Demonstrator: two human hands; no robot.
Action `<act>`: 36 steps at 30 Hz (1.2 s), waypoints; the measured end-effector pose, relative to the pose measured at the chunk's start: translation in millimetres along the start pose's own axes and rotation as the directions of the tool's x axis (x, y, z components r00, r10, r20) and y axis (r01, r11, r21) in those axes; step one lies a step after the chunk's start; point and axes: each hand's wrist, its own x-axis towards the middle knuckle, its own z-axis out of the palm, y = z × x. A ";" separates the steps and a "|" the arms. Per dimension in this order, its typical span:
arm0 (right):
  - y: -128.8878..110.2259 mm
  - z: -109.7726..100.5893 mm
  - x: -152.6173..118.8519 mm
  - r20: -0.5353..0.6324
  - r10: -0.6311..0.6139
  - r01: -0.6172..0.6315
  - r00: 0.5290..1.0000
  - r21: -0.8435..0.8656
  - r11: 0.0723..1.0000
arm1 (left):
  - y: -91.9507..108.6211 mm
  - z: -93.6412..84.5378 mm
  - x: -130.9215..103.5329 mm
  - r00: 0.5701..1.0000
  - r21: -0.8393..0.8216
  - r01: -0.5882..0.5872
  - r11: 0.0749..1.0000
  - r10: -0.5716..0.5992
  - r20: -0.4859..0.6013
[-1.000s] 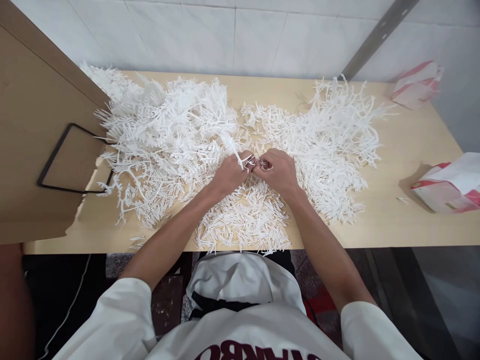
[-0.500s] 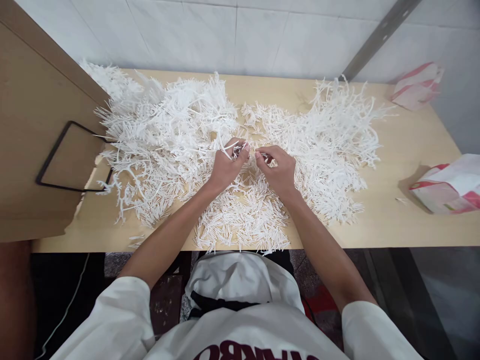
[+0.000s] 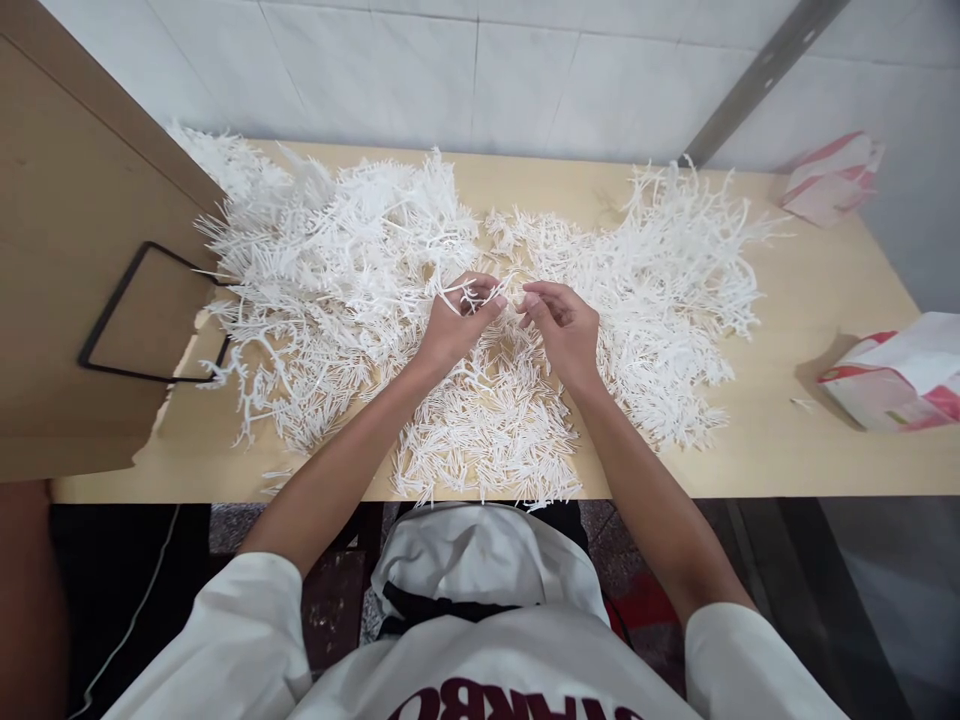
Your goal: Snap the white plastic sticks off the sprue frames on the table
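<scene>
White branched plastic pieces lie in a large heap on the left of the table. My left hand is closed on a white branched piece, whose thin prongs stick out between thumb and fingers. Close on its right, my right hand has its thumb and fingertips pressed together near the piece's end; what they hold, if anything, is too small to make out. A second heap of white pieces spreads to the right. Many short white sticks lie between my forearms, near the table's front edge.
A brown cardboard box with a black wire frame stands at the left. Two red-and-white packets are on the right of the table. Behind it are a tiled wall and a metal post.
My right hand has shifted slightly to the right, and its fingers have changed position. My left hand has moved slightly to the right, still holding the branched piece.
</scene>
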 end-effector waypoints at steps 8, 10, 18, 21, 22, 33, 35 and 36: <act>-2.7 -0.8 0.3 0.005 -0.088 0.088 0.996 -0.120 0.989 | 0.2 0.5 1.9 0.995 -0.168 0.092 0.981 -0.097 -0.018; -3.5 -0.1 1.0 0.040 -0.077 0.081 0.996 -0.092 0.992 | 2.6 1.0 0.9 0.994 -0.192 0.111 0.975 -0.111 0.007; 0.2 1.8 -0.4 0.110 -0.067 0.090 0.992 -0.218 0.972 | 4.6 2.1 -6.0 0.997 0.037 -0.058 0.998 0.056 0.049; 2.8 2.7 -1.7 0.104 -0.152 0.180 0.983 -0.352 0.918 | 5.5 3.5 -8.5 0.993 0.150 -0.107 0.983 0.097 0.073; 3.6 3.2 -2.1 0.100 -0.173 0.198 0.980 -0.370 0.908 | 6.1 3.5 -9.0 0.992 0.184 -0.113 0.976 0.101 0.073; -2.9 0.9 -1.6 0.178 -0.027 0.079 0.984 -0.291 0.954 | 8.0 -0.7 -8.1 0.982 0.300 -0.154 0.942 0.113 0.148; -4.0 -1.0 -1.0 0.236 0.037 0.018 0.971 -0.227 0.974 | 8.2 -0.4 -8.2 0.981 0.277 -0.129 0.952 0.082 0.175; -4.3 -2.1 -0.4 0.264 0.065 -0.016 0.962 -0.183 0.983 | 8.7 -0.4 -8.0 0.978 0.259 -0.116 0.959 0.065 0.199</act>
